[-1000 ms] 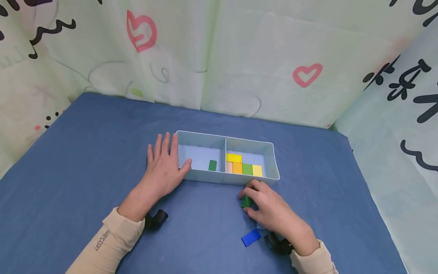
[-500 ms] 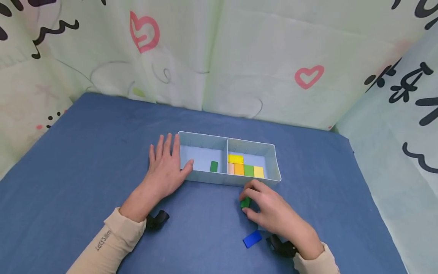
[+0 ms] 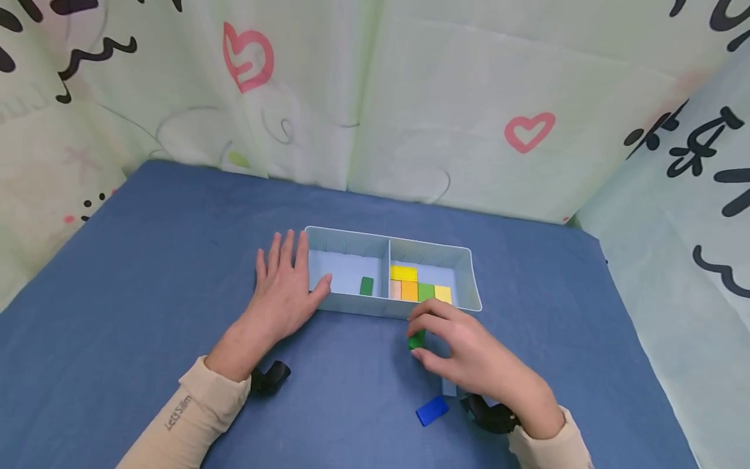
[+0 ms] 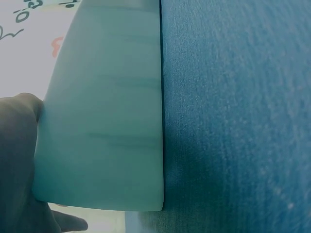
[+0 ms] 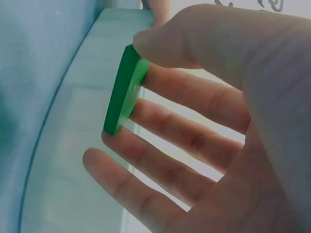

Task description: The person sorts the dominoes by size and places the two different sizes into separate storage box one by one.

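A pale blue two-compartment box [image 3: 357,303] stands on the cloth. My left hand [image 3: 284,293] rests against its left end, fingers straight and spread, thumb over the front rim. Between thumb and fingertips my right hand [image 3: 463,342] pinches a green block [image 5: 121,94], held just in front of the box's near wall. In the left compartment lies a dark green block [image 3: 366,286]. The right compartment holds a yellow block [image 3: 403,273] above a row of pink, orange [image 3: 409,290], light green and pale yellow blocks.
A dark blue block [image 3: 431,411] lies on the cloth below my right hand, with a light blue block [image 3: 448,387] beside it, partly hidden by the wrist. Blue cloth [image 3: 176,260] covers the table. A printed curtain [image 3: 433,98] hangs behind.
My right hand has lifted slightly and moved up toward the box with the green block. More of the light blue block shows. My left hand stays in place.
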`<move>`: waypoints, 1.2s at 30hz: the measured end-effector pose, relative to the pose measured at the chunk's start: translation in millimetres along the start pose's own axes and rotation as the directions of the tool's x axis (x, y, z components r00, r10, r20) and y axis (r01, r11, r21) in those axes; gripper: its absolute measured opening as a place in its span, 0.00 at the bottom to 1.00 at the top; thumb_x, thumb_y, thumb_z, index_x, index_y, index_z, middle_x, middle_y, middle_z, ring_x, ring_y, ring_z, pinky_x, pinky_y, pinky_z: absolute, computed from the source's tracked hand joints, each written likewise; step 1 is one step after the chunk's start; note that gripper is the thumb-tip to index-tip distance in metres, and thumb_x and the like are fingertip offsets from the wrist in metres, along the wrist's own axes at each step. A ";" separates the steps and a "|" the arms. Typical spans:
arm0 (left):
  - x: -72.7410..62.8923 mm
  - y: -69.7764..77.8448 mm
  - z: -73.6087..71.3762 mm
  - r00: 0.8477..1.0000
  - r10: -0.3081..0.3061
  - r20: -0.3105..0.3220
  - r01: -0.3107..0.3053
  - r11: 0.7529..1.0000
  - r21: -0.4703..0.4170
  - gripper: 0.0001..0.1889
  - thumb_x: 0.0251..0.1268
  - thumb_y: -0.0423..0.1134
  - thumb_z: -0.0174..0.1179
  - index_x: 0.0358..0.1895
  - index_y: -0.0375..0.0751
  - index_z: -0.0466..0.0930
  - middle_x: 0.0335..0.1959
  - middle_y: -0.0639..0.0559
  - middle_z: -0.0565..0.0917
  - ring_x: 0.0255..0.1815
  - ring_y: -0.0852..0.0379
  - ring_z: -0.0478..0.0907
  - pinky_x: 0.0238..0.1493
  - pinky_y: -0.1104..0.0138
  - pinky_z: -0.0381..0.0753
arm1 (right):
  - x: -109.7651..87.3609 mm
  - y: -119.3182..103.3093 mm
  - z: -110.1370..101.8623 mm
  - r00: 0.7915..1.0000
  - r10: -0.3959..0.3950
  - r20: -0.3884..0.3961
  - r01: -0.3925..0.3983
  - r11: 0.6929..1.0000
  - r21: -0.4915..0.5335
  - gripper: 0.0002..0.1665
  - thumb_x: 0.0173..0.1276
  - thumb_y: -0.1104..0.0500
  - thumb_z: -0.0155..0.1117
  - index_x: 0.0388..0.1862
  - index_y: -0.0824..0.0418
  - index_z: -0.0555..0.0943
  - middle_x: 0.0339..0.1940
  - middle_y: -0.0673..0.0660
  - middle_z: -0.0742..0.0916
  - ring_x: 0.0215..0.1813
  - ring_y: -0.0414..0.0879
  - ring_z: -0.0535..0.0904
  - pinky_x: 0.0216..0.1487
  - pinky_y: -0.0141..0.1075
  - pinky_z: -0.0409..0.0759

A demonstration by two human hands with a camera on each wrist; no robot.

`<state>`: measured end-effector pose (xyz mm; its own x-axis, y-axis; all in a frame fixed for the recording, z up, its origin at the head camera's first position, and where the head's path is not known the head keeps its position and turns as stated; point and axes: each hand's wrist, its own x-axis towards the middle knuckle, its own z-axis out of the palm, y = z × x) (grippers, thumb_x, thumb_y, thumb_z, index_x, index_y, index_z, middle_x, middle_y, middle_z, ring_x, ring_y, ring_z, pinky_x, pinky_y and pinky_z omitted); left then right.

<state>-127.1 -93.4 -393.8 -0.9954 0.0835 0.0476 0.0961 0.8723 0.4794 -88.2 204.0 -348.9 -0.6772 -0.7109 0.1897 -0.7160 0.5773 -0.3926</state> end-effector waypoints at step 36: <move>-1.2 1.7 -0.6 1.000 -0.010 0.005 0.010 1.000 0.021 0.46 0.73 0.59 0.47 0.80 0.35 0.38 0.80 0.32 0.45 0.82 0.33 0.34 0.76 0.35 0.36 | 95.4 -11.4 -25.4 0.994 -0.107 -0.001 0.107 0.994 -0.013 0.08 0.67 0.62 0.67 0.45 0.57 0.83 0.50 0.49 0.82 0.52 0.42 0.79 0.53 0.36 0.79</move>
<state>-125.8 -92.3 -392.5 -0.9963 0.0773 0.0388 0.0865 0.8828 0.4617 -148.9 139.8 -303.5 -0.5966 -0.7685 0.2315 -0.7867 0.5028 -0.3582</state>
